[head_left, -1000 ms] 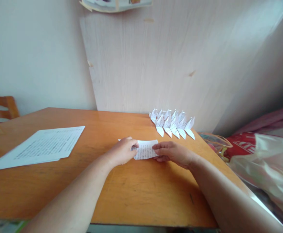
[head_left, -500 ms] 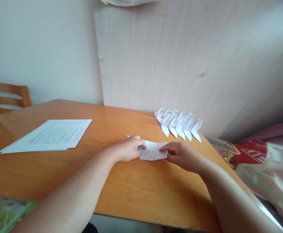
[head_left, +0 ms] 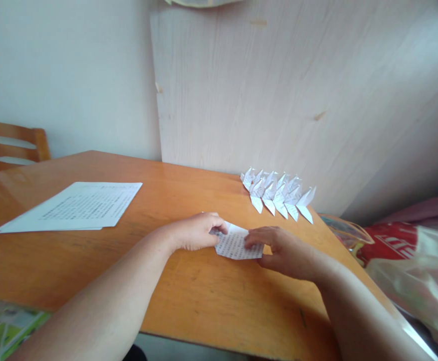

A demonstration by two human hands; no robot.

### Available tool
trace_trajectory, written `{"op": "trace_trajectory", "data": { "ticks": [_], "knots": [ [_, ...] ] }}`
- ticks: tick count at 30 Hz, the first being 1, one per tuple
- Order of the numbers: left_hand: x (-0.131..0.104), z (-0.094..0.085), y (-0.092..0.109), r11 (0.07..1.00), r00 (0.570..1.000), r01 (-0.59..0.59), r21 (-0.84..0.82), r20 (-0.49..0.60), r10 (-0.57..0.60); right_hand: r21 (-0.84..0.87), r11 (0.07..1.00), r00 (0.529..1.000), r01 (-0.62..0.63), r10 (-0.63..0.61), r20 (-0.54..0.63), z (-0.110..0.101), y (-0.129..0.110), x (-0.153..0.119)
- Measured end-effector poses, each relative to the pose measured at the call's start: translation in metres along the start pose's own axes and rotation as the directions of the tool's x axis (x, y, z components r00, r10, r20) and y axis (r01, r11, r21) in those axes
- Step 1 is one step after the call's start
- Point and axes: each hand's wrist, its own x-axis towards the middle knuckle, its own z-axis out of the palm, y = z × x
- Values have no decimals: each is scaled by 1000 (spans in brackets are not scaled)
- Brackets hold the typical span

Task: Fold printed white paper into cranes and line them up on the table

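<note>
A printed sheet of paper [head_left: 234,244], folded down to a small piece, lies near the middle of the wooden table between my hands. My left hand [head_left: 202,231] grips its left end, with the thumb and fingers curled over the edge; that end is mostly hidden. At the right end, my right hand [head_left: 273,246] has its fingers on top of the paper and its thumb low at the near corner. Beyond my right hand, several folded white paper pieces [head_left: 279,195] with pointed tips stand in rows.
A stack of printed sheets [head_left: 87,205] rests on the left of the table [head_left: 189,306]. A wooden chair [head_left: 12,143] stands behind at far left. The wall panel [head_left: 241,100] borders the back. Red and clear plastic bags [head_left: 395,245] sit beyond the table's right edge.
The paper's right end has come slightly nearer to me, and my right hand's fingers now reach farther over its top. My left hand stays on the left end.
</note>
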Motion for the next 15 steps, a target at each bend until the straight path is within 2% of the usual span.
{"op": "trace_trajectory", "data": {
  "ticks": [4,9,15],
  "knots": [
    [-2,-3,0,999,999,41,31,-22,-40,-16,1000,1000,-8,8,18,2,3,2],
    [-4,-3,1,992,996,89,95,20,-91,-15,1000,999,14,-14,32,1,3,2],
    [-3,-6,2,985,990,113,134,69,-123,128,987,995,-94,87,54,-3,10,3]
  ]
}}
